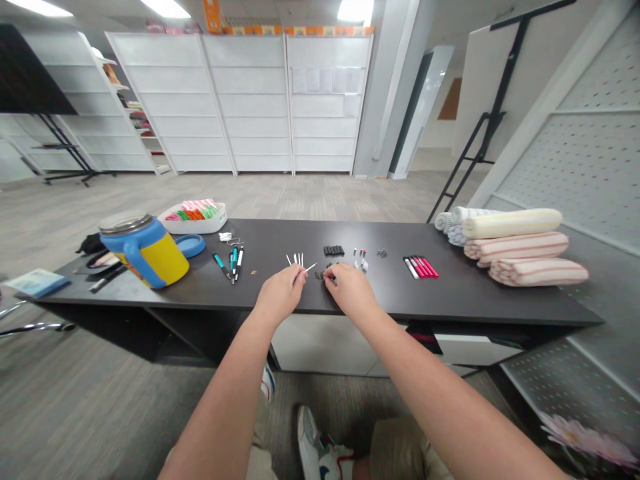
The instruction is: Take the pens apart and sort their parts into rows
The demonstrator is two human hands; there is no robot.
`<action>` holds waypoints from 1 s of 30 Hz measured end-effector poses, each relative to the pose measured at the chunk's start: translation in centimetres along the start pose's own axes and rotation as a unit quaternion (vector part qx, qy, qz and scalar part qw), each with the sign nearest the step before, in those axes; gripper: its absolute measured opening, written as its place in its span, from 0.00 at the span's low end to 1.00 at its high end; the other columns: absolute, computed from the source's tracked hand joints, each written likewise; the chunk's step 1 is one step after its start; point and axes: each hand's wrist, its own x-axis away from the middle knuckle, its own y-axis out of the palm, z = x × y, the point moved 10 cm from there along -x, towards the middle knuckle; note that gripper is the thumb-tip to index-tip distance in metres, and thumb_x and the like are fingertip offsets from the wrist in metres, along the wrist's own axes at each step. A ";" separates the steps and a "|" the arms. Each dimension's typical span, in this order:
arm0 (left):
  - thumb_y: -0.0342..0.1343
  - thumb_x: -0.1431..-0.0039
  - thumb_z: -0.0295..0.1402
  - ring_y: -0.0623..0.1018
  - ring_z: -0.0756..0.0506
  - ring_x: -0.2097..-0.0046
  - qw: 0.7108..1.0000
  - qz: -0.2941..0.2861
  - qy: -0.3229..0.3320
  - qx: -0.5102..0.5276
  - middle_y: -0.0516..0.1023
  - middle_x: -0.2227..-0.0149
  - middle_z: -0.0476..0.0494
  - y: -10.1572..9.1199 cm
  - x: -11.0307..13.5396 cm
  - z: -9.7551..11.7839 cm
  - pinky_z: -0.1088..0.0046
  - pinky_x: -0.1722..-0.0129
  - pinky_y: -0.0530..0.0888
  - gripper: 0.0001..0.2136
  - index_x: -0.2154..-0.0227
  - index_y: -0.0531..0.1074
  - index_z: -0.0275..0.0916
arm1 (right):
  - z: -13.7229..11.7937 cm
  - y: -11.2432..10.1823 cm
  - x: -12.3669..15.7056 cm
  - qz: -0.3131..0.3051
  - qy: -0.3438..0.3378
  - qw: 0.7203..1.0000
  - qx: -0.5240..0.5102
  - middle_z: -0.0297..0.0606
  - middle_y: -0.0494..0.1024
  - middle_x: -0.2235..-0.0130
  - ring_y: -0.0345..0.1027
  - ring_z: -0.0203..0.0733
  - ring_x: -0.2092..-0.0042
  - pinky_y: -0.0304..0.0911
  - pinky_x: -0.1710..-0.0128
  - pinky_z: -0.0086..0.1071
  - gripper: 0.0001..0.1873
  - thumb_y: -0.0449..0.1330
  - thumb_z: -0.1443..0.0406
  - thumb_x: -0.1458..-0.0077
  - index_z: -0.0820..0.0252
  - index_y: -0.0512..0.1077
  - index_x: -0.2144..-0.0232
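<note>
My left hand (283,291) is closed in a pinch on a thin white stick (311,267) like a pen refill, its end pointing right. Just beyond its fingers lie several similar white sticks (299,258). My right hand (347,285) has thumb and fingers pinched together at small dark pieces (320,275) on the table; whether one is between the fingertips is hidden. Past it sit a row of black grip-like sleeves (334,251), small white and red parts (359,253), and tiny metal pieces (383,253). Farther right is a row of red and white pen barrels (424,267).
On the dark table (280,230), teal, black and white pens (233,261) lie left of my hands. A blue-yellow mug (150,250), its blue lid (191,245) and a white basket (197,221) stand farther left. Rolled towels (520,243) are stacked at the right end.
</note>
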 end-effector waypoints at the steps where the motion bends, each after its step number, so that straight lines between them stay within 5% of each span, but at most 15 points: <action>1: 0.43 0.27 0.37 0.81 0.43 0.57 1.000 0.001 0.003 0.000 0.82 0.59 0.44 0.0 0.0 0.0 0.69 0.59 0.71 0.12 0.59 0.72 0.44 | 0.0 0.0 -0.1 0.001 0.002 1.000 0.003 0.40 0.80 0.62 0.74 0.45 0.58 0.66 0.56 0.36 0.05 0.62 0.70 0.40 0.56 0.77 0.65; 11: 0.43 0.26 0.39 0.81 0.43 0.59 0.998 -0.022 0.022 -0.046 0.82 0.59 0.46 0.7 0.2 1.5 0.70 0.63 0.69 0.12 0.57 0.72 0.45 | 0.0 0.2 0.0 -0.004 -0.013 1.000 -0.017 0.40 0.82 0.60 0.75 0.46 0.57 0.66 0.54 0.37 0.03 0.63 0.68 0.39 0.56 0.78 0.63; 30: 0.43 0.26 0.40 0.82 0.42 0.58 0.997 -0.041 0.004 -0.062 0.84 0.57 0.44 1.2 0.0 1.0 0.70 0.62 0.69 0.13 0.52 0.73 0.46 | 0.7 0.2 0.0 -0.006 0.007 0.999 -0.042 0.36 0.82 0.60 0.75 0.43 0.60 0.66 0.58 0.35 0.07 0.61 0.69 0.41 0.54 0.76 0.61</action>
